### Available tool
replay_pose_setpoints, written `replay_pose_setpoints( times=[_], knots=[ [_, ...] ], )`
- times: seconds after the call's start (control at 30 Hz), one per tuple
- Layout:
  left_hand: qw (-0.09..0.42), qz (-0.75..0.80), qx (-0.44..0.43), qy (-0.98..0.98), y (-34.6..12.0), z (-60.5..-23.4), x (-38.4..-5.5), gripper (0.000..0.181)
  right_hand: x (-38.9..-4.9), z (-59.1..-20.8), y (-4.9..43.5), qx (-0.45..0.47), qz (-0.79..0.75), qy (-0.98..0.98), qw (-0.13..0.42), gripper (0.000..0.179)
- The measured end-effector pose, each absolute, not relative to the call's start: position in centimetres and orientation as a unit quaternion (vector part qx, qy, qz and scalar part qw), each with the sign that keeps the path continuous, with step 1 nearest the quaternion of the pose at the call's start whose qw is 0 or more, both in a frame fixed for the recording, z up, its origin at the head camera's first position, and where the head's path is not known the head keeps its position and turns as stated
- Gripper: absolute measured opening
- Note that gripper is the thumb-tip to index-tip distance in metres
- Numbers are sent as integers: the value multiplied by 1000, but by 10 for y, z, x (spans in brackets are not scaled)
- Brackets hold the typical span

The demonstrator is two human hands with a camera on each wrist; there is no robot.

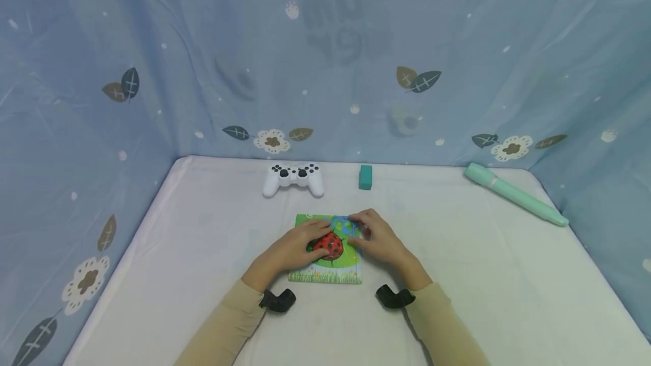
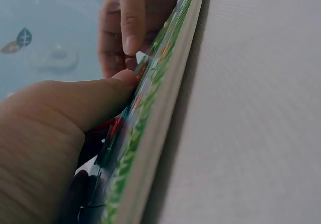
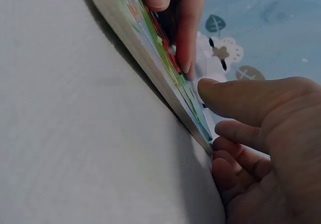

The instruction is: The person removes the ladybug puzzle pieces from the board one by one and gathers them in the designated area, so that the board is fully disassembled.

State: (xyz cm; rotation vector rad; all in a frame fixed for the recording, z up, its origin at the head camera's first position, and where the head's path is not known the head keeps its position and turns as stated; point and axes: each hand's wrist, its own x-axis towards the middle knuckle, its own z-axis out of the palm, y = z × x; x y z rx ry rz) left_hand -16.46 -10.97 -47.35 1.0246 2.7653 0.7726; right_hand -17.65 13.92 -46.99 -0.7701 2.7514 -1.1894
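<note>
A flat square board (image 1: 325,275) with a red ladybug on green grass lies on the white table; it looks like a jigsaw puzzle. My left hand (image 1: 299,244) rests across its left half, fingers over the ladybug (image 1: 333,246) and thumb on the surface. At the right edge, my right hand (image 1: 378,239) has its thumb over the board and its other fingers loosely bent beside the rim. The right wrist view shows those fingers (image 3: 235,158) by the board's corner, with nothing visibly gripped. Part of the picture is hidden under my hands.
Behind the board stand a white game controller (image 1: 293,179) and a small teal block (image 1: 365,177). A mint-green stick-shaped object (image 1: 519,194) lies at the far right. Blue patterned cloth (image 1: 325,61) walls the table at the back and both sides.
</note>
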Motion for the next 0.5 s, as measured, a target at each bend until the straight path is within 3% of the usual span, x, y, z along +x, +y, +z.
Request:
replay_pose_setpoints(
  times=[0.5],
  knots=[
    [37, 257, 331, 907, -111, -477, -165, 58, -177, -470, 135, -238, -372, 896, 41, 48]
  ],
)
